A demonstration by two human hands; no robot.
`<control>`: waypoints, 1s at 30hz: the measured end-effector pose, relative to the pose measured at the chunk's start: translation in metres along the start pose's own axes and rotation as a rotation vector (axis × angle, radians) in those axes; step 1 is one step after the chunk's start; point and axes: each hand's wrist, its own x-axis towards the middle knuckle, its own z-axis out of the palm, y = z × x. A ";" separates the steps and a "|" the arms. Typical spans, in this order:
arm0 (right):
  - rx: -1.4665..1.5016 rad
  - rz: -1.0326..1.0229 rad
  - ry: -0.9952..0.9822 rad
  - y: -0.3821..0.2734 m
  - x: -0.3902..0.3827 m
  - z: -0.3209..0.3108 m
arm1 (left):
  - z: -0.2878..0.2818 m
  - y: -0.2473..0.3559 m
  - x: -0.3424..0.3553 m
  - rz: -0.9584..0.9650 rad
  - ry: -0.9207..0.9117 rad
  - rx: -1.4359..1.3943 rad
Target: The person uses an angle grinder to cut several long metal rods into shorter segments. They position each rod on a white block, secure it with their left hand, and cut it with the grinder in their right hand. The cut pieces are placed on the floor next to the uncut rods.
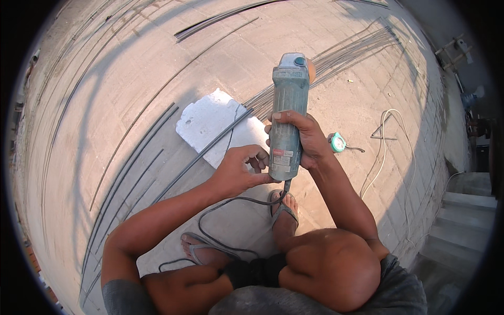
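My right hand (310, 136) is wrapped round the middle of a grey-teal angle grinder (287, 92), held upright in the picture with its head at the top and a sliver of orange disc or guard showing behind it. My left hand (242, 167) has curled fingers against the lower end of the body, thumb at its base. A dark cord (220, 206) runs from that end and loops down between my sandalled feet. Behind the tool, a white foam slab (205, 126) lies on the ground with long steel rods (220, 135) across it.
A bundle of rods (362, 47) stretches to the upper right; more loose bars (131, 152) lie left. A teal tape measure (337, 142) and pale cable (378, 173) lie right of me. Concrete steps (462, 215) descend along the right edge, below the wall side.
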 end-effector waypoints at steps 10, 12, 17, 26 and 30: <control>-0.093 -0.143 -0.023 0.007 -0.005 0.012 | -0.005 0.012 -0.003 -0.074 -0.112 0.196; -0.204 -0.172 0.028 0.008 -0.005 0.012 | -0.004 0.012 0.000 -0.005 -0.112 0.235; -0.463 -0.297 0.130 0.031 -0.001 0.019 | 0.012 0.014 0.000 -0.233 -0.090 -0.050; -0.213 -0.137 -0.183 0.034 0.007 0.006 | -0.006 0.003 0.002 -0.292 -0.310 -0.274; -0.543 -0.169 0.071 0.046 0.014 -0.019 | -0.019 -0.002 0.010 -0.292 -0.439 0.131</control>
